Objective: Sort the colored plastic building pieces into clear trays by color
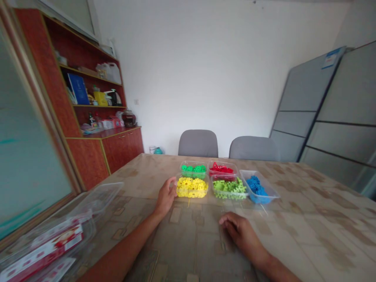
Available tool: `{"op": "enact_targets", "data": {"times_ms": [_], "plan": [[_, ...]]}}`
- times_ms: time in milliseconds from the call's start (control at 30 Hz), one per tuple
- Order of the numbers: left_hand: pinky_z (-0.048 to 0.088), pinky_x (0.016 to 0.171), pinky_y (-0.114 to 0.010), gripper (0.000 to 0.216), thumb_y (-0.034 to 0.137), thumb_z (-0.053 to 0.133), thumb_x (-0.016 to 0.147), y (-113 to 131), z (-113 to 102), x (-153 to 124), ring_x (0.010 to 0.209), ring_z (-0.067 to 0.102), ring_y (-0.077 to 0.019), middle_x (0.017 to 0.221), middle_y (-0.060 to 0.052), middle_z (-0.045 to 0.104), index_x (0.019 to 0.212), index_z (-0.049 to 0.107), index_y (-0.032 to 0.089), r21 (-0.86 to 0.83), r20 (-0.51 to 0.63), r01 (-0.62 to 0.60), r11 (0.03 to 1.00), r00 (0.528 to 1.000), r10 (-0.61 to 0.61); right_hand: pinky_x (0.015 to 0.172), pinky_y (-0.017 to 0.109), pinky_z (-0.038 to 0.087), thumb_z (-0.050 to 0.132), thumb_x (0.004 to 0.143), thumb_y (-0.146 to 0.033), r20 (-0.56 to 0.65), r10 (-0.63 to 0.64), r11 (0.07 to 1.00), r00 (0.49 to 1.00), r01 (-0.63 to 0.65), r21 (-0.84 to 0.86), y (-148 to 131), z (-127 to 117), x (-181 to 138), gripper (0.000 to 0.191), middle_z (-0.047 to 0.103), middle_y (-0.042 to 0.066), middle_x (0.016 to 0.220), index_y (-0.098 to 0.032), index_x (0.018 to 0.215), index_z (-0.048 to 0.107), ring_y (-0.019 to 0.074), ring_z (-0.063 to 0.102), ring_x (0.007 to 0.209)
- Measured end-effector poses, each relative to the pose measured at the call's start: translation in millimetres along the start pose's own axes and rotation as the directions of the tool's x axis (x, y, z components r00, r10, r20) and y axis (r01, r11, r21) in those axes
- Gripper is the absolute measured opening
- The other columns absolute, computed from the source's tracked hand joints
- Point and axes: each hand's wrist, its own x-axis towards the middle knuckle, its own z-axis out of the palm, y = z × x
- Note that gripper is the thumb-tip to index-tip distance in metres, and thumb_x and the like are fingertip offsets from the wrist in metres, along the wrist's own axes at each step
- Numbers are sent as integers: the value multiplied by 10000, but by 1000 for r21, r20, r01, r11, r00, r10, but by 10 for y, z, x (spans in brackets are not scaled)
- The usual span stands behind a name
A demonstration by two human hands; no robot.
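Observation:
My left hand (167,196) is at the left side of a clear plastic tub (208,188) full of yellow flower-shaped pieces (191,187). Its fingers are slightly bent and apart, and the tips seem to touch the tub's wall. Nearer to me, my right hand (239,229) rests on the table with its fingers curled in; nothing shows in them. In front of it stands a tub of light green interlocking pieces (229,188). Behind these are tubs of green pieces (194,169) and red pieces (221,168). A tilted-looking tub of blue pieces (257,188) stands at the right.
Clear plastic packaging with a red and white label (58,244) lies on the table's left side. The patterned tablecloth (188,227) spreads beneath everything. Two grey chairs (198,143) stand at the far edge. A wooden cabinet (120,147) is at the left.

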Motion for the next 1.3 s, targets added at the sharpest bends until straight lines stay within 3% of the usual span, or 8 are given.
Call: {"op": "enact_targets", "data": {"times_ms": [233, 500, 700, 1033, 1167, 1300], "plan": [[448, 475, -255, 631, 609, 358, 854, 25, -37, -126, 488, 550, -163, 597, 11, 577, 1215, 509, 114, -24, -18, 5, 1000, 1000, -5, 751, 287, 469, 368, 896, -181, 29, -84, 984, 996, 88, -157, -49, 32, 26, 266, 662, 59, 849, -196, 866, 632, 195, 644, 806], [461, 482, -240, 475, 507, 405, 904, 13, -59, -172, 501, 589, -156, 563, 38, 576, 1177, 528, 139, -35, -23, 55, 998, 998, -56, 754, 303, 467, 350, 892, -177, 32, -106, 977, 994, 110, -182, -71, 28, 23, 278, 645, 65, 850, -191, 859, 626, 199, 632, 785], [498, 536, -254, 303, 376, 484, 982, -25, -30, -143, 537, 570, -106, 754, 8, 614, 1151, 553, 135, -32, 17, 101, 994, 995, -101, 743, 301, 476, 355, 889, -173, 23, -104, 983, 994, 106, -147, -96, 0, 26, 271, 649, 61, 841, -201, 835, 620, 194, 631, 791], [534, 579, -268, 264, 333, 510, 979, -31, -25, -129, 634, 609, -119, 883, -26, 632, 1145, 563, 135, -34, 53, 145, 989, 988, -143, 739, 314, 494, 396, 880, -201, -6, -107, 987, 994, 105, -119, -32, 11, 16, 254, 678, 58, 831, -205, 840, 647, 208, 647, 786], [529, 572, -266, 271, 339, 502, 982, -28, -28, -137, 610, 600, -114, 861, -20, 629, 1150, 560, 135, -30, 50, 134, 990, 990, -133, 712, 314, 506, 405, 886, -252, -110, -91, 989, 990, 77, -125, -16, -49, 17, 252, 693, 57, 801, -211, 819, 645, 214, 655, 759], [519, 556, -258, 273, 343, 497, 984, -30, -26, -140, 581, 587, -108, 828, -10, 624, 1148, 558, 135, -28, 53, 120, 992, 992, -118, 689, 339, 498, 399, 888, -359, -365, -7, 985, 931, -58, -165, 110, -335, 42, 275, 690, 96, 851, -199, 908, 622, 237, 640, 746]]}}
